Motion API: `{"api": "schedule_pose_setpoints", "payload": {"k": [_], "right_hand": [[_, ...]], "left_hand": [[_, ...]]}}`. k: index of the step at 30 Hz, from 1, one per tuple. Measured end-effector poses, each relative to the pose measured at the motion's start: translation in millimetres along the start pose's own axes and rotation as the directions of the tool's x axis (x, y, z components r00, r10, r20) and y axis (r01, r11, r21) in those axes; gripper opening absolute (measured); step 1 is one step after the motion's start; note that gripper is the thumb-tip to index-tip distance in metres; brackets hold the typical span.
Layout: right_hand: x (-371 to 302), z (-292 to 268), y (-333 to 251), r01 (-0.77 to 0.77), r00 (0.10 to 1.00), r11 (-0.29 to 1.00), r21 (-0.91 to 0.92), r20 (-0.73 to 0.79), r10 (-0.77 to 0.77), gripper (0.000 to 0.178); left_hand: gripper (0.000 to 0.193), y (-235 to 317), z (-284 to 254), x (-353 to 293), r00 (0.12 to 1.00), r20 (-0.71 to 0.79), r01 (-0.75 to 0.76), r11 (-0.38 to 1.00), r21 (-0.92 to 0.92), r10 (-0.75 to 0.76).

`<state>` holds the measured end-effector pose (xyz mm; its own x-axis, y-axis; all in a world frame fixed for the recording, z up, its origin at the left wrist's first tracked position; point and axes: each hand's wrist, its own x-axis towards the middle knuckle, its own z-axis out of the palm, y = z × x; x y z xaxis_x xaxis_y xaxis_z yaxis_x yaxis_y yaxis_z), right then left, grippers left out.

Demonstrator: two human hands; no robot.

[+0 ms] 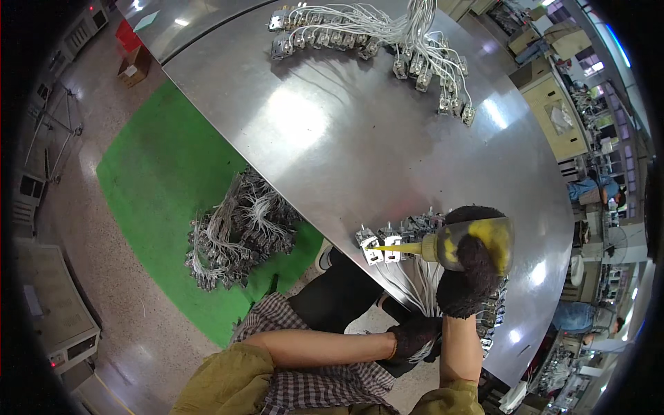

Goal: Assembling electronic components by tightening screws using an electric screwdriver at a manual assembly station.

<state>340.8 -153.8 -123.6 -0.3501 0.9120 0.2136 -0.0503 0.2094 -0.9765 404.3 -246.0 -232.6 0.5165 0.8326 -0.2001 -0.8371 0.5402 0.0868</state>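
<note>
My right hand (pixel 465 294), in a dark knitted glove, is wrapped round a clear squeeze bottle (pixel 501 242) with yellow stuff inside. The bottle lies nearly level, and its thin yellow nozzle (pixel 401 247) points left. The nozzle's tip is at a small metal-cased part (pixel 371 247) at the end of a row near the table's edge. White wires (pixel 413 283) run from these parts toward me. Lower down, my left hand (pixel 415 339), also gloved, is closed round the gathered wires. More parts of the row are partly hidden behind the bottle and right hand.
The shiny metal table (pixel 332 159) has a slanting left edge. At its far end lies another bundle of wired parts (pixel 415 59). A heap of similar bundles (pixel 242 232) rests on a green mat (pixel 159 159) left of the table. A cardboard box (pixel 135 67) stands beyond.
</note>
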Motion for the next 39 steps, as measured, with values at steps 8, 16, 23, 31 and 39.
{"api": "schedule_pose_setpoints", "payload": {"k": [8,16,23,31,39], "right_hand": [[7.3,-7.8,-8.1,0.040,0.994,0.992,-0.121,-0.093,-0.052,0.034],[4.9,-7.7,-15.4,-0.057,0.976,0.981,0.187,-0.195,0.094,0.047],[9.4,-19.3,-13.8,0.061,0.996,0.994,0.090,-0.065,-0.055,0.047],[16.4,-23.0,-16.0,0.042,0.992,0.985,0.166,-0.124,-0.021,0.049],[14.4,-31.6,-11.0,0.089,0.990,0.996,0.032,-0.116,-0.085,0.047]], "left_hand": [[0.029,3.8,7.0,-3.3,0.999,-0.018,-0.029,0.998,0.055,0.030],[0.025,-23.8,-38.4,18.3,0.874,0.460,0.043,0.918,-0.394,0.157],[0.020,-8.9,-25.1,9.0,0.956,0.291,0.063,0.987,-0.150,-0.017],[0.018,-15.7,-17.7,13.7,0.997,0.031,0.076,0.958,-0.278,-0.070],[0.021,-8.6,-6.8,6.6,0.996,-0.021,0.073,0.959,-0.273,-0.082]]}}
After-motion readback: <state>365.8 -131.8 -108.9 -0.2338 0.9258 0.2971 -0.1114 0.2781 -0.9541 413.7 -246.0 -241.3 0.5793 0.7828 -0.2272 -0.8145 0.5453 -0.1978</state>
